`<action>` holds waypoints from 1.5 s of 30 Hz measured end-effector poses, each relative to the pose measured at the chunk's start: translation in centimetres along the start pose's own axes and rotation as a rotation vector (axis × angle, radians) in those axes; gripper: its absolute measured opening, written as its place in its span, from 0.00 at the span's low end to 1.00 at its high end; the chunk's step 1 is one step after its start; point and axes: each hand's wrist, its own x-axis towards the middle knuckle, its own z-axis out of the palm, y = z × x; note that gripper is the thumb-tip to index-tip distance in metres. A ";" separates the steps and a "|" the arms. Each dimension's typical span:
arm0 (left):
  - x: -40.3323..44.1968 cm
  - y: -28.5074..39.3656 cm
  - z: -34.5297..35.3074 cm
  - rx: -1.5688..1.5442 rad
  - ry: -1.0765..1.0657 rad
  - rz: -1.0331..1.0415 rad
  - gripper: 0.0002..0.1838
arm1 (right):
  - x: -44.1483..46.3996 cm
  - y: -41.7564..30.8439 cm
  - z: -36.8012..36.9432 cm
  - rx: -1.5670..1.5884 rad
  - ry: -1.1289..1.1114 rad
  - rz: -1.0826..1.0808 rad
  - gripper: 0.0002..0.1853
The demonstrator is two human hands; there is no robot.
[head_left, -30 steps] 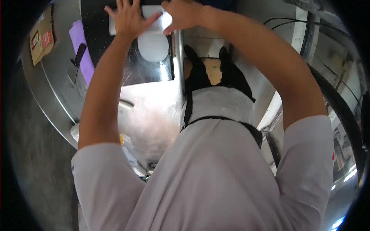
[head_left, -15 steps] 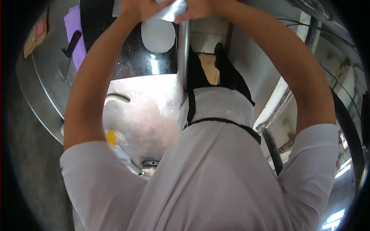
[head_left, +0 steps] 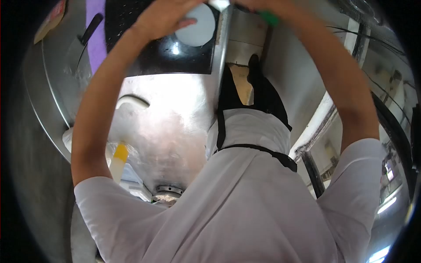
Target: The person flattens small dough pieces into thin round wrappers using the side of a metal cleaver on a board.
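My left hand (head_left: pixel 169 18) is over the black board (head_left: pixel 175 63), its thumb stretched across a pale round disc (head_left: pixel 199 27) and apart from the fingers, which reach the top edge. My right hand (head_left: pixel 258 4), cut off by the top edge, is right of the board's metal rim. A green object (head_left: pixel 269 18), like a handle end, sticks out from under its heel; the rest is hidden. Between the hands, a bright white piece (head_left: pixel 219 3) shows at the top edge.
Left of the board lie a purple cloth (head_left: pixel 95 48) and a black-handled tool (head_left: pixel 92 28). A cardboard box (head_left: pixel 50 22) is at the upper left. On the metal counter (head_left: pixel 171 118) are a curved white item (head_left: pixel 133 102), a yellow-topped item (head_left: pixel 119 153) and a round metal fitting (head_left: pixel 169 192).
My right hand has moved right, away from my left hand, and the green object now shows at it. My left hand's thumb has come over the disc. The view has shifted.
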 end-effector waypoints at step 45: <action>-22.5 27.2 16.2 -0.446 1.266 -1.833 0.19 | -8.3 -16.5 6.0 -0.081 -0.763 -0.334 0.24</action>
